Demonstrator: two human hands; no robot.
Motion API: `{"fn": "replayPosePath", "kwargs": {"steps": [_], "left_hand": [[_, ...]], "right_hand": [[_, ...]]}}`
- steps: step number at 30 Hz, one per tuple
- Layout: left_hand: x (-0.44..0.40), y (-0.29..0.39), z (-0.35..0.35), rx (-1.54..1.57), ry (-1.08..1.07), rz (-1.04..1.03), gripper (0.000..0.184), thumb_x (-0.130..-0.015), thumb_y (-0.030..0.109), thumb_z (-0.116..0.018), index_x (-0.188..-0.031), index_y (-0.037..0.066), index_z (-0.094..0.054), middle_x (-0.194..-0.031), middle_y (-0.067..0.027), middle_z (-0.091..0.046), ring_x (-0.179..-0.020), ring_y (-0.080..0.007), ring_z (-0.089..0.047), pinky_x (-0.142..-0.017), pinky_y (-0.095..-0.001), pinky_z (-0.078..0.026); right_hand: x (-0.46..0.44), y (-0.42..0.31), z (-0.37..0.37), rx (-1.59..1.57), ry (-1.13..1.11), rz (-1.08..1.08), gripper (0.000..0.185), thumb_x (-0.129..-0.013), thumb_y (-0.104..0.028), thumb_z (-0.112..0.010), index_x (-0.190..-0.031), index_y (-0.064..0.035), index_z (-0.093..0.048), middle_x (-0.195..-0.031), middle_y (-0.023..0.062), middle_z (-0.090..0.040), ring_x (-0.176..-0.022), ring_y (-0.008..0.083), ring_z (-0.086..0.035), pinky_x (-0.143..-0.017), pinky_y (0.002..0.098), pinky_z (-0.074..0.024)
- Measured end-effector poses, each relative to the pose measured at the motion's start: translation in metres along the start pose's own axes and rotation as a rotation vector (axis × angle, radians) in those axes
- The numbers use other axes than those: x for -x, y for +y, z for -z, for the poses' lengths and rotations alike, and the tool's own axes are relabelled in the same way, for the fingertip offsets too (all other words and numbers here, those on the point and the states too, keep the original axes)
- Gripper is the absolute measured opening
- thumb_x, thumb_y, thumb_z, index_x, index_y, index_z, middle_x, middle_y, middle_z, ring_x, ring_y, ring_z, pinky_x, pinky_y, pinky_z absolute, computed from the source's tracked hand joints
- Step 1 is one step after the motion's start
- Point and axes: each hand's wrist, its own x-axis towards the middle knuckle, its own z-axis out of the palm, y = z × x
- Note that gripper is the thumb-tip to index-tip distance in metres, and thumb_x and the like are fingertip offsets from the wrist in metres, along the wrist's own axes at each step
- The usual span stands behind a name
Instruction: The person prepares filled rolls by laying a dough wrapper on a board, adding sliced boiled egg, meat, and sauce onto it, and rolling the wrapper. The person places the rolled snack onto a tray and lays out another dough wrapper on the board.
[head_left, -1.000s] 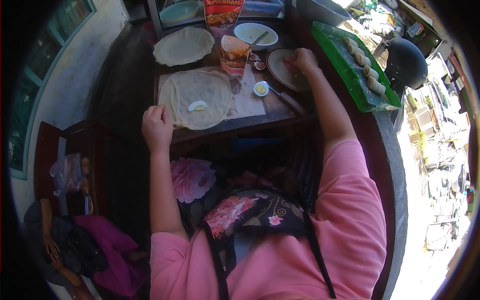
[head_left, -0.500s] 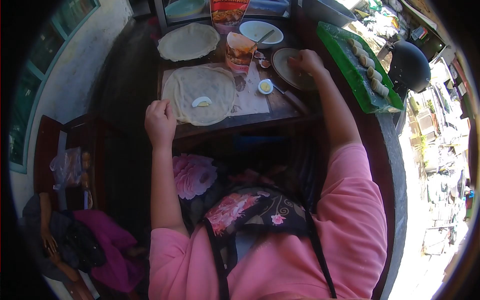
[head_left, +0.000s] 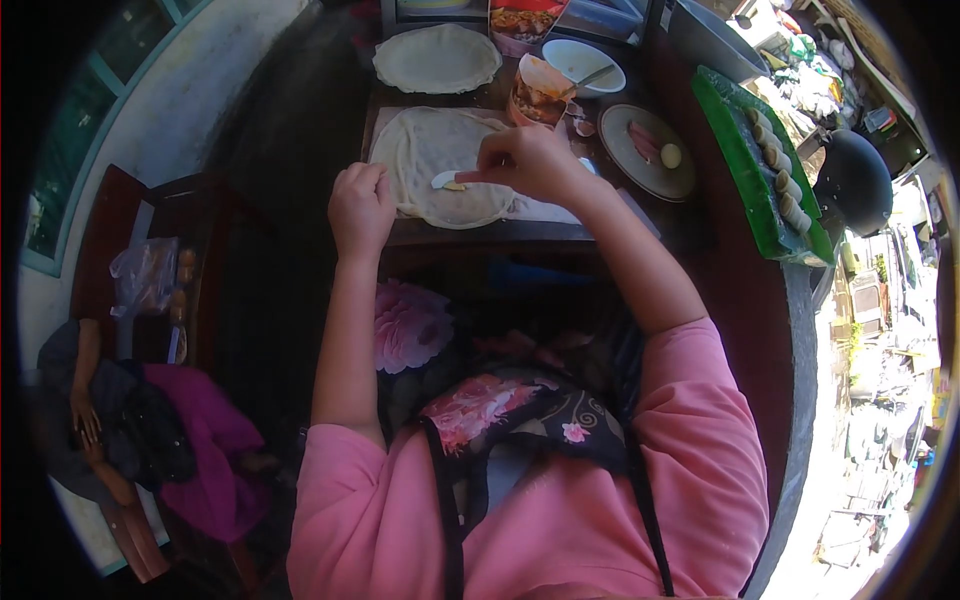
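A thin round wrapper lies on the paper-covered table, with a piece of egg on its lower middle. My right hand is over the wrapper's right side, pinching a thin pinkish strip that reaches to the egg. Closed fingers show on my left hand, at the wrapper's left edge; whatever they grip is too small to tell. On a round plate at the right are more pink strips and a whole peeled egg. The cut egg half and the knife are mostly hidden by my right hand and forearm.
Behind are stacked wrappers, an open packet, a white bowl with a spoon and eggshells. A green tray of rolls sits on the right ledge beside a black helmet. A seated person is at lower left.
My right hand has moved left from the plate to the wrapper, now with a pink strip in its fingers. The whole view has shifted, and the plate's contents are uncovered.
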Motion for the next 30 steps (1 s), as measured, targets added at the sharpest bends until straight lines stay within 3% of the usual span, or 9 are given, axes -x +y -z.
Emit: {"fn": "replayPosePath", "kwargs": {"steps": [6, 9, 12, 16, 19, 22, 24, 28, 30], "left_hand": [[0.000, 0.000, -0.001, 0.005, 0.035, -0.038, 0.007, -0.078, 0.004, -0.062, -0.084, 0.003, -0.065, -0.082, -0.0099, -0.061, -0.080, -0.0290, -0.060, -0.070, -0.0385, -0.048], [0.000, 0.001, -0.001, 0.011, 0.029, -0.022, 0.007, -0.078, 0.004, -0.062, -0.085, 0.003, -0.066, -0.082, -0.0098, -0.062, -0.081, -0.0291, -0.060, -0.071, -0.0386, -0.048], [0.000, 0.001, -0.001, 0.006, 0.026, -0.007, 0.011, -0.077, 0.004, -0.063, -0.088, 0.003, -0.066, -0.085, -0.0099, -0.062, -0.081, -0.0294, -0.060, -0.071, -0.0388, -0.048], [-0.008, 0.012, -0.003, -0.038, 0.094, -0.064, 0.017, -0.076, 0.004, -0.063, -0.093, 0.003, -0.065, -0.091, -0.0107, -0.063, -0.085, -0.0304, -0.060, -0.075, -0.0394, -0.049], [-0.019, 0.042, -0.021, 0.146, 0.026, -0.043, 0.021, -0.074, 0.004, -0.065, -0.095, 0.003, -0.065, -0.093, -0.0112, -0.063, -0.090, -0.0319, -0.060, -0.079, -0.0399, -0.048], [-0.031, 0.068, -0.063, 0.354, -0.143, 0.004, 0.041, -0.073, 0.009, -0.072, -0.111, 0.002, -0.059, -0.099, -0.0133, -0.063, -0.094, -0.0282, -0.061, -0.080, -0.0344, -0.050], [-0.033, 0.085, -0.093, 0.414, -0.148, 0.075, 0.059, -0.070, 0.017, -0.076, -0.122, 0.003, -0.051, -0.107, -0.0155, -0.061, -0.099, -0.0298, -0.060, -0.084, -0.0361, -0.050], [-0.044, 0.117, -0.121, 0.263, -0.155, 0.138, 0.094, -0.058, 0.026, -0.085, -0.132, -0.002, -0.034, -0.114, -0.0187, -0.057, -0.109, -0.0364, -0.054, -0.096, -0.0406, -0.041], [-0.048, 0.118, -0.139, 0.153, -0.194, 0.168, 0.095, -0.058, 0.035, -0.084, -0.134, 0.004, -0.035, -0.114, -0.0212, -0.058, -0.105, -0.0372, -0.056, -0.091, -0.0451, -0.045]], "right_hand": [[-0.020, -0.003, -0.043, 0.087, -0.023, -0.017, 0.013, -0.075, -0.018, -0.071, -0.080, -0.0060, -0.069, -0.072, 0.0129, -0.065, -0.069, 0.0281, -0.065, -0.064, 0.0379, -0.0499], [-0.010, 0.008, -0.031, -0.053, 0.309, 0.021, 0.015, -0.076, -0.010, -0.072, -0.090, -0.0054, -0.069, -0.080, 0.0104, -0.064, -0.067, 0.0207, -0.064, -0.059, 0.0312, -0.0485], [0.003, 0.015, 0.007, 0.107, 0.914, -0.039, 0.035, -0.073, -0.006, -0.074, -0.107, -0.0059, -0.064, -0.090, 0.0073, -0.058, -0.066, 0.0136, -0.057, -0.059, 0.0260, -0.0489], [0.004, 0.104, 0.043, -0.143, 1.186, -0.496, 0.058, -0.074, -0.023, -0.077, -0.123, -0.0032, -0.054, -0.102, 0.0077, -0.057, -0.080, 0.0127, -0.056, -0.063, 0.0281, -0.0473], [-0.008, 0.112, 0.067, -0.588, 0.891, -0.691, 0.052, -0.080, -0.027, -0.076, -0.117, 0.0043, -0.058, -0.087, 0.0037, -0.056, -0.063, 0.0073, -0.050, -0.054, 0.0217, -0.0437], [-0.016, 0.136, 0.065, -0.534, 0.599, -0.670, 0.044, -0.079, -0.032, -0.073, -0.108, 0.0006, -0.066, -0.085, 0.0082, -0.066, -0.063, 0.0155, -0.059, -0.057, 0.0286, -0.0477], [-0.011, 0.100, 0.059, -0.410, 0.608, -0.607, 0.036, -0.081, -0.032, -0.071, -0.095, 0.0006, -0.071, -0.069, 0.0071, -0.065, -0.055, 0.0154, -0.059, -0.053, 0.0304, -0.0478], [0.010, 0.078, 0.032, -0.035, 0.635, -0.217, 0.024, -0.084, -0.022, -0.067, -0.093, 0.0002, -0.070, -0.077, 0.0141, -0.064, -0.066, 0.0269, -0.064, -0.062, 0.0347, -0.0490], [0.025, 0.059, 0.025, -0.027, 0.660, -0.142, 0.019, -0.083, -0.017, -0.066, -0.093, -0.0003, -0.070, -0.081, 0.0145, -0.063, -0.071, 0.0309, -0.063, -0.064, 0.0357, -0.0493]]}}
